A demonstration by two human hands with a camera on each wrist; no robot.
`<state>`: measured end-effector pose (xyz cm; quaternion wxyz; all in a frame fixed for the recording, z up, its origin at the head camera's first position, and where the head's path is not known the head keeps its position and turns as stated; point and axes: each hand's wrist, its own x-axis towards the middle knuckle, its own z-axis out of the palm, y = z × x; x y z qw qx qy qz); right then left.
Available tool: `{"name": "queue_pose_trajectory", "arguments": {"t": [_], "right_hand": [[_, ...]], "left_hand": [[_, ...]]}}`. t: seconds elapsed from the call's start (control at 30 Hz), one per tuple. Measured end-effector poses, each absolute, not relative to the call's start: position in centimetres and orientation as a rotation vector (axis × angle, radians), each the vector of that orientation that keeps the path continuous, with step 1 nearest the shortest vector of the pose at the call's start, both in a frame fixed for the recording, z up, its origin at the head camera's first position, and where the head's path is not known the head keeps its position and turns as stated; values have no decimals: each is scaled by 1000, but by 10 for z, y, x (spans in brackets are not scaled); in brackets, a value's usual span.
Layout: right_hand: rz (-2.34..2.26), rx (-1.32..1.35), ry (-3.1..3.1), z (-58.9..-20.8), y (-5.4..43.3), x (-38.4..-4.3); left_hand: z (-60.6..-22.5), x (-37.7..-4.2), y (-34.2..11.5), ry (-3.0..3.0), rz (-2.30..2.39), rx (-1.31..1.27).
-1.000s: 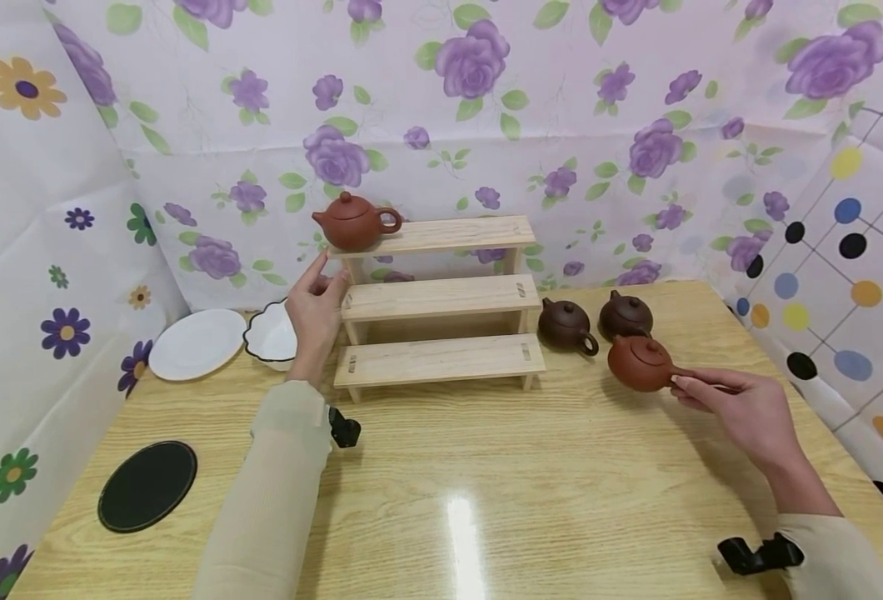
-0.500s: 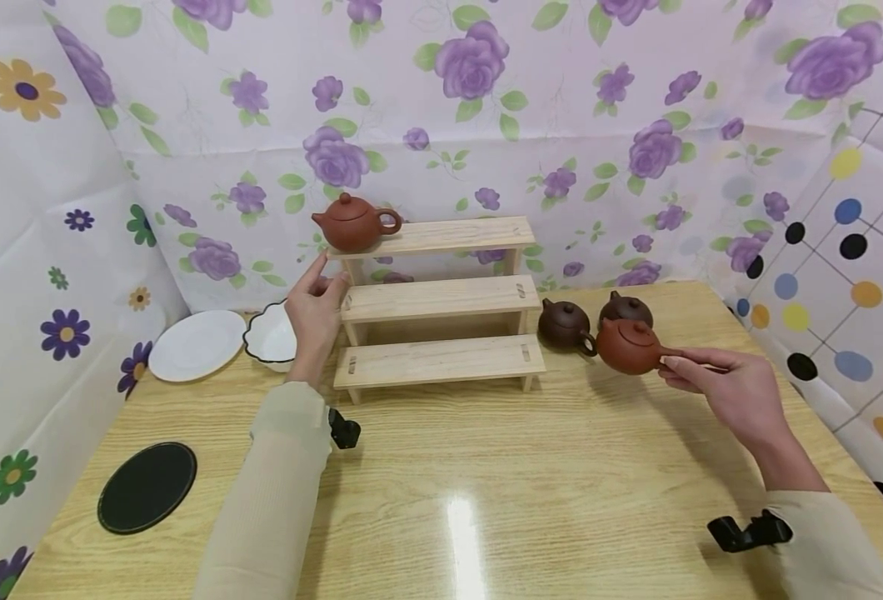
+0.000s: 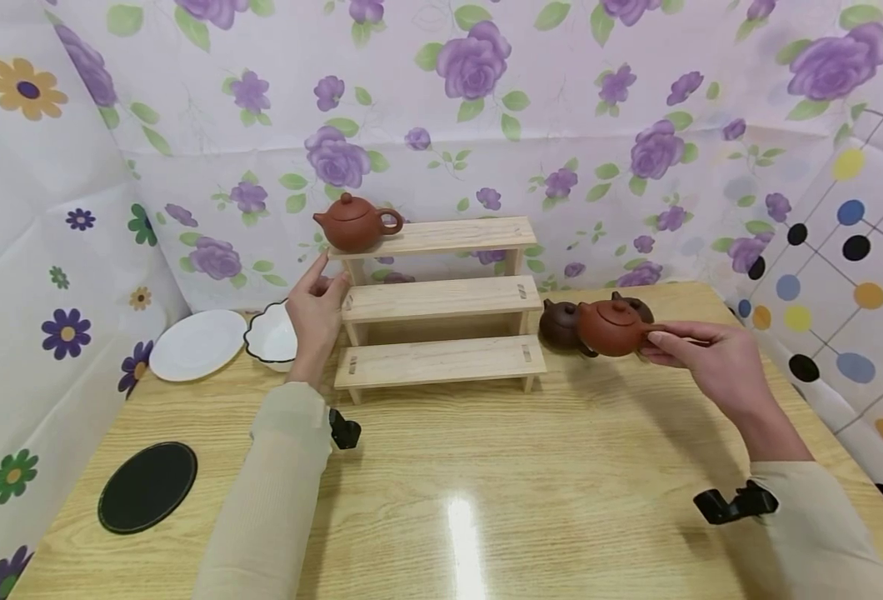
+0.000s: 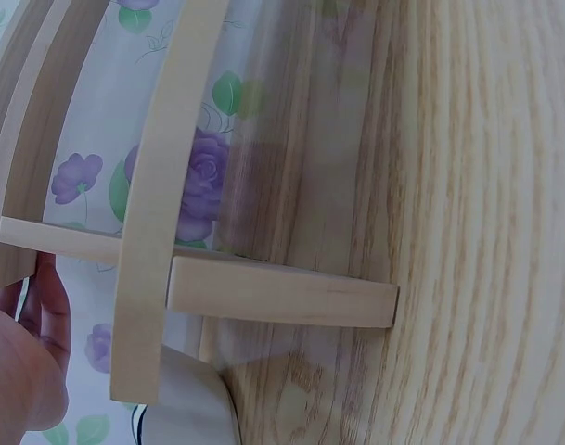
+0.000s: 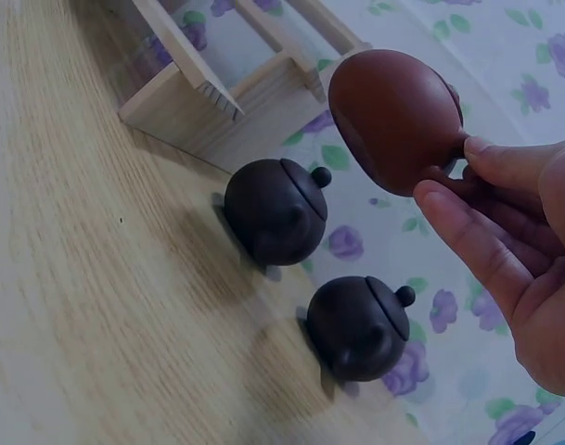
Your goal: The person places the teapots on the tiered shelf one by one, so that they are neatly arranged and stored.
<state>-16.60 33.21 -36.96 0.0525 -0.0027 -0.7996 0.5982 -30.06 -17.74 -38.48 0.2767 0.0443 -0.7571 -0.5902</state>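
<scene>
In the right hand point(image 3: 715, 364), fingers point(image 5: 463, 232) pinch a red teapot point(image 3: 609, 328) by its handle point(image 5: 455, 184), above the tabletop point(image 3: 396, 500); best kept level, clear of 2 dark teapots point(image 5: 265, 209). The left hand point(image 3: 316, 312) touches the shelf point(image 3: 441, 297), grip unclear.

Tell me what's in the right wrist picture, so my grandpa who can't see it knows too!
A right hand holds a red-brown teapot by its handle, up off the wooden table. Two dark teapots sit below it, near part of a wooden shelf, with a flowery cloth behind.
</scene>
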Motion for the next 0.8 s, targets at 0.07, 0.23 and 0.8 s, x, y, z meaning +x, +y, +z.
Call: {"name": "queue_pose_trajectory", "arguments": {"t": [0.07,0.23,0.8], "right_hand": [[1805,-13,-2434,-368,329,-168],[1804,-32,-2433,-364,323,-171],[1681,100,-2494,-362,317,-182]], "left_hand": [[-385,-301,-177,-2026,-1596,120],[-384,-300,-178,-2025,-1611,106],[-379,-300,-184,-2111,-1601,108]]}}
